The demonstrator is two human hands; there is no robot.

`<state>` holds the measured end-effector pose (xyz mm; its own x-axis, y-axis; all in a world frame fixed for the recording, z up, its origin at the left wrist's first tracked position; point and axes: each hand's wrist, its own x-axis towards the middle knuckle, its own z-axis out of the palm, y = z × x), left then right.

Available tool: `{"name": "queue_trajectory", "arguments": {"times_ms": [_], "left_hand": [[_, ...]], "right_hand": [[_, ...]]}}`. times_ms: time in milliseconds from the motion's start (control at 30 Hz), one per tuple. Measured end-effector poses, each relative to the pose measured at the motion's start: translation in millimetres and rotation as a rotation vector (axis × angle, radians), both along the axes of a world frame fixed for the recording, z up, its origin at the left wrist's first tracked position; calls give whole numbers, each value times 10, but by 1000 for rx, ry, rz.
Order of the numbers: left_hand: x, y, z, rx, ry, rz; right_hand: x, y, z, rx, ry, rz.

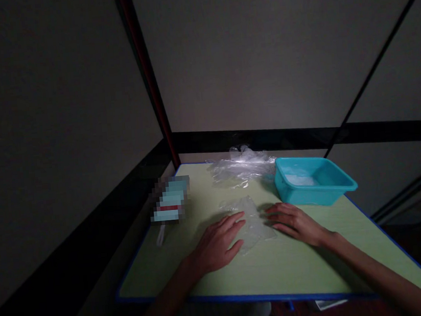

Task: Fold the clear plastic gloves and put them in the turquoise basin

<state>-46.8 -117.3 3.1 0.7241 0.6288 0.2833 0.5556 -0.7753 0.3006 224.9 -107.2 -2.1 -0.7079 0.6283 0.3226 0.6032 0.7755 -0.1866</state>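
With left grip point(218, 243) and right grip point(293, 225) loosely open, seemingly holding nothing, the thin plastic point(255, 220) could slide or crumple if fingertips drag it.

For the near film point(254, 225), thin, see-through plastic, finely creased, with weak shine. For the far film point(239, 169), also thin clear plastic, but much more crumpled and quite glossy, with bright reflections along the folds. For the tub point(309, 196), moulded plastic by the look, smooth on the walls, with a soft sheen at the rim. Inside, in the sheet point(301, 180), something like paper or plastic; impossible to tell which. On the worktop point(297, 273), smooth and almost matt, with faint streaks; along the edging point(245, 297), seemingly plastic. On the wall point(254, 65), matt and even; on the band point(268, 138), smooth and slightly glossy.
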Motion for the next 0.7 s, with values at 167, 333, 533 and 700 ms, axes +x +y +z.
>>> {"name": "queue_trajectory", "arguments": {"times_ms": [167,333,533,700], "left_hand": [[343,119,-1,42,168,-187],[400,179,-196,15,214,-250],[370,179,-223,-22,193,-270],[356,173,-183,-47,184,-269]], "right_hand": [[97,-161,-29,210,-165,74],[107,-175,-146,334,-294,164],[90,-132,-209,423,-315,170],[100,-106,-219,384,-282,153]]}}
